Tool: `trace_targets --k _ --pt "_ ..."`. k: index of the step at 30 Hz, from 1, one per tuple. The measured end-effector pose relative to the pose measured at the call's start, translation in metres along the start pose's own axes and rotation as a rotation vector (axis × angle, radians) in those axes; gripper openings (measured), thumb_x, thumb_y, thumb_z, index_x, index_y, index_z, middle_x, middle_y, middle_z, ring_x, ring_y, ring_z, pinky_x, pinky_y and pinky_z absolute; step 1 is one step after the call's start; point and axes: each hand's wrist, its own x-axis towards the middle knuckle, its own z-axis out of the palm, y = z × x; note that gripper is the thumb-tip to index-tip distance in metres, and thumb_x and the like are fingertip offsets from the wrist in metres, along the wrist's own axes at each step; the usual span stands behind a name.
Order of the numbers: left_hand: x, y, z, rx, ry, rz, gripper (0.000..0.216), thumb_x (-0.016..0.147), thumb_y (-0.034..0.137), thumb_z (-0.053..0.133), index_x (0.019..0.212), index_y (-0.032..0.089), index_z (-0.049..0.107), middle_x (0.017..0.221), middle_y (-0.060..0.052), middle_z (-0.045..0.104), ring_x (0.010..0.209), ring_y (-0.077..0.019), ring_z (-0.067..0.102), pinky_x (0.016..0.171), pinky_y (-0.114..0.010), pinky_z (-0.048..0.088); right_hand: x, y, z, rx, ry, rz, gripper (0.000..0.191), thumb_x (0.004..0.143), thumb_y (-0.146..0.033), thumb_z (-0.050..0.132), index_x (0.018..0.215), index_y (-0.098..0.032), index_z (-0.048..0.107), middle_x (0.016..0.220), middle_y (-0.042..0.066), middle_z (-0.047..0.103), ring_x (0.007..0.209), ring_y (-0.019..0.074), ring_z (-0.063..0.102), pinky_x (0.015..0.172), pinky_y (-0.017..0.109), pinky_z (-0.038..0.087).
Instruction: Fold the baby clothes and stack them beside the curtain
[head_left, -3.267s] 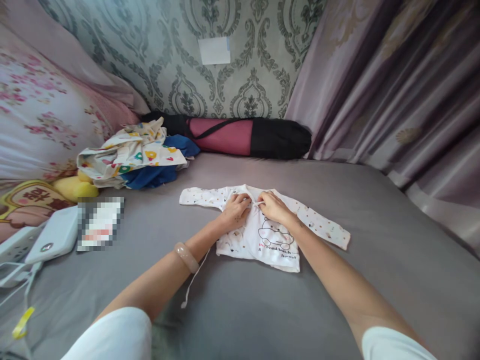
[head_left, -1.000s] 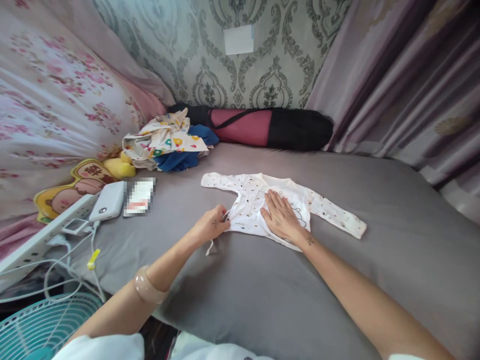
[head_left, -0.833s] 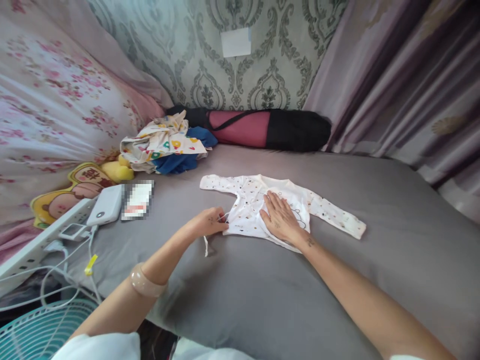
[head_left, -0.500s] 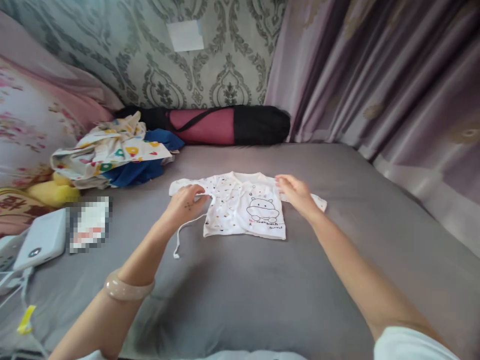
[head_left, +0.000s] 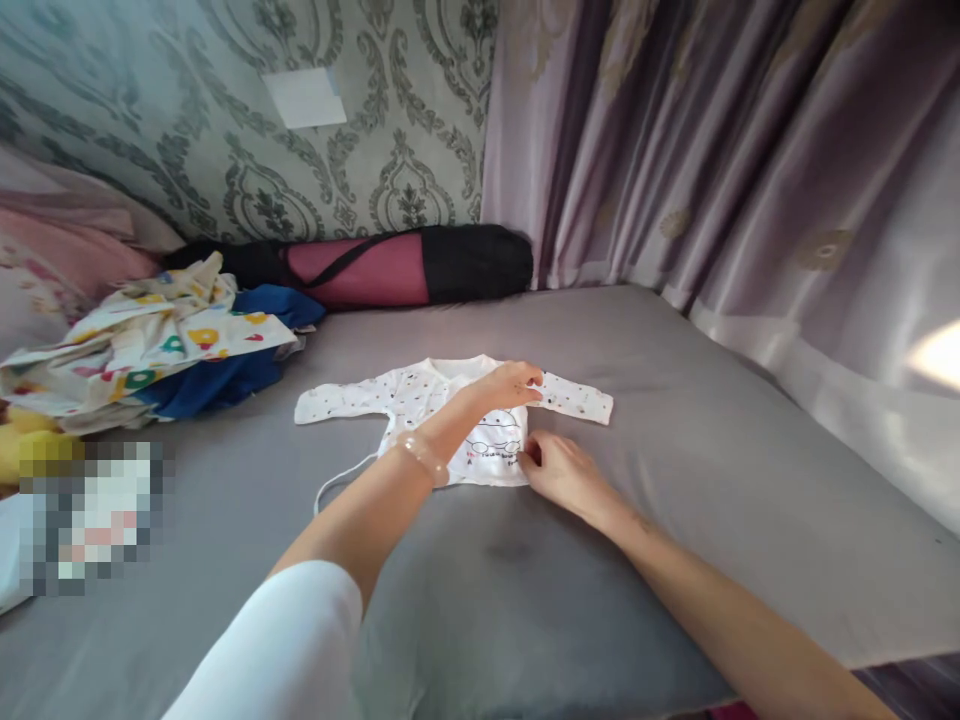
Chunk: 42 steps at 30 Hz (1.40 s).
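A small white baby shirt (head_left: 420, 392) with coloured dots and a cartoon print lies flat on the grey sheet (head_left: 675, 440), both sleeves spread out. My left hand (head_left: 511, 383) reaches across the shirt and pinches the fabric at the right shoulder, where the right sleeve (head_left: 577, 400) begins. My right hand (head_left: 559, 470) grips the shirt's lower right corner at the hem. A white tie string (head_left: 337, 482) trails off the shirt's left side. A pale bangle (head_left: 424, 455) sits on my left wrist.
A heap of patterned and blue clothes (head_left: 161, 345) lies at the left. A rolled maroon and black mat bag (head_left: 390, 268) rests along the wall. Mauve curtains (head_left: 712, 170) hang at the right. A blurred-out item (head_left: 86, 515) lies at the near left.
My left hand has crossed from the shirt's left sleeve over to its right shoulder. My right hand has dropped from the right sleeve to the lower right hem. The view has swung rightward.
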Motion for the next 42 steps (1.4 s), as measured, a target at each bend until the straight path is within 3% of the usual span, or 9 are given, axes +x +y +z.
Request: trace_targets --k 4,9,17,24,28,32,36,39,42 --pt "0.038 0.004 0.011 0.067 -0.186 -0.082 0.05 0.067 0.046 0.074 0.107 0.017 0.064 0.109 -0.009 0.066 0.09 -0.0211 0.062 0.072 -0.026 0.047 -0.011 -0.001 -0.001 0.084 -0.013 0.051 0.009 0.087 -0.029 0.047 0.087 -0.022 0.052 0.08 0.003 0.063 0.073 0.0166 0.058 0.058 0.025 0.028" --pt "0.048 -0.004 0.022 -0.057 -0.211 -0.016 0.016 0.076 0.032 0.064 0.085 0.019 0.066 0.079 0.0 0.066 0.07 -0.0142 0.058 0.062 -0.022 0.041 -0.021 0.0 -0.004 0.151 -0.034 0.026 0.01 0.089 -0.031 0.045 0.095 -0.023 0.049 0.074 -0.001 0.06 0.067 0.0156 0.055 0.057 0.025 0.026" --pt "0.039 -0.016 0.043 -0.555 0.484 -0.25 0.014 0.087 0.03 0.049 0.081 0.018 0.055 0.062 0.004 0.052 0.059 -0.0109 0.049 0.057 -0.021 0.037 -0.024 -0.003 0.0 0.032 -0.072 -0.095 0.015 0.092 -0.03 0.042 0.102 -0.025 0.052 0.083 0.001 0.065 0.075 0.0182 0.061 0.06 0.027 0.028" --pt "0.038 -0.019 0.068 -0.688 0.687 -0.325 0.013 0.089 0.031 0.049 0.082 0.02 0.051 0.064 0.005 0.051 0.062 -0.0106 0.049 0.06 -0.021 0.037 -0.027 -0.009 -0.002 -0.106 -0.132 -0.058 0.024 0.095 -0.027 0.037 0.108 -0.019 0.055 0.092 0.01 0.068 0.082 0.0231 0.065 0.065 0.03 0.036" --pt "0.037 -0.016 0.073 -0.489 0.641 -0.279 0.013 0.091 0.03 0.047 0.085 0.021 0.054 0.066 0.004 0.054 0.063 -0.0117 0.051 0.064 -0.023 0.038 -0.025 0.004 -0.001 0.157 -0.169 0.043 0.021 0.093 -0.027 0.041 0.1 -0.018 0.059 0.078 0.006 0.066 0.069 0.0171 0.062 0.06 0.026 0.038" --pt "0.039 -0.01 0.074 -0.319 0.562 -0.229 0.019 0.091 0.036 0.049 0.085 0.02 0.057 0.07 0.0 0.059 0.067 -0.0142 0.055 0.068 -0.026 0.043 -0.024 0.02 -0.006 0.525 -0.388 0.234 0.027 0.093 -0.03 0.04 0.111 -0.018 0.055 0.054 -0.006 0.051 0.035 0.0081 0.041 0.04 0.021 0.03" --pt "0.034 -0.003 0.062 -0.293 0.461 -0.213 0.03 0.088 0.045 0.054 0.1 0.017 0.058 0.086 -0.005 0.064 0.076 -0.0165 0.06 0.075 -0.029 0.048 -0.018 0.024 -0.027 0.504 -0.514 0.206 0.026 0.091 -0.033 0.045 0.106 -0.017 0.059 0.05 -0.006 0.05 0.031 0.0073 0.037 0.035 0.02 0.025" --pt "0.007 0.002 0.045 -0.244 0.394 -0.195 0.032 0.09 0.035 0.051 0.114 0.015 0.052 0.105 -0.011 0.063 0.087 -0.0181 0.063 0.08 -0.031 0.05 0.0 0.018 -0.035 0.363 -0.247 0.052 0.027 0.092 -0.031 0.04 0.095 -0.017 0.062 0.061 0.0 0.059 0.043 0.0108 0.052 0.044 0.022 0.038" --pt "-0.047 0.006 0.031 0.051 0.367 -0.178 0.028 0.088 0.022 0.046 0.114 0.012 0.053 0.122 -0.019 0.056 0.117 -0.0271 0.054 0.098 -0.04 0.043 0.024 0.006 -0.022 0.187 0.173 -0.184 0.033 0.091 -0.022 0.033 0.111 -0.016 0.059 0.103 0.012 0.066 0.092 0.0194 0.065 0.081 0.03 0.049"
